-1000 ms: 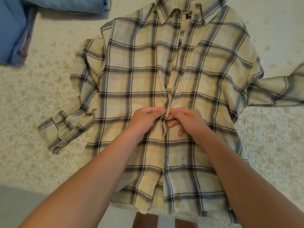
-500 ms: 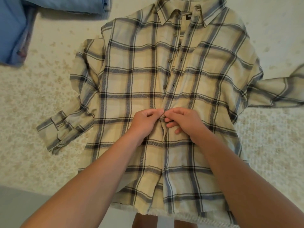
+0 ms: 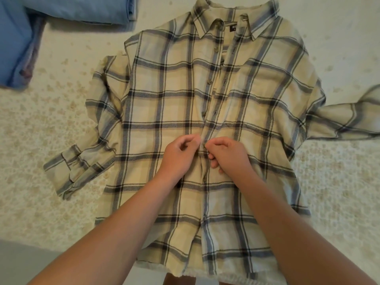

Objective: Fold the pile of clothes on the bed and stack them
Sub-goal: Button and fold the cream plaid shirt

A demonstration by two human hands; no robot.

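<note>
A cream plaid button-up shirt (image 3: pixel 174 103) lies face up and spread flat on the bed, collar at the far end, hem at the near edge. Its left sleeve bends down beside the body; its right sleeve stretches off toward the right edge. Both hands meet at the middle of the button placket. My left hand (image 3: pixel 181 153) pinches the left edge of the placket with curled fingers. My right hand (image 3: pixel 228 155) pinches the right edge, fingers curled over the fabric. The placket is shut below my hands and gapes a little above them.
Folded blue garments (image 3: pixel 18 44) lie at the far left corner, with another blue folded piece (image 3: pixel 86 9) along the top edge. The cream patterned bedspread (image 3: pixel 41 124) surrounds the shirt. The bed's near edge and grey floor (image 3: pixel 24 262) show at the lower left.
Both hands stay at the same spot on the placket. Their fingers have shifted a little, and the left hand's fingers now curl more loosely.
</note>
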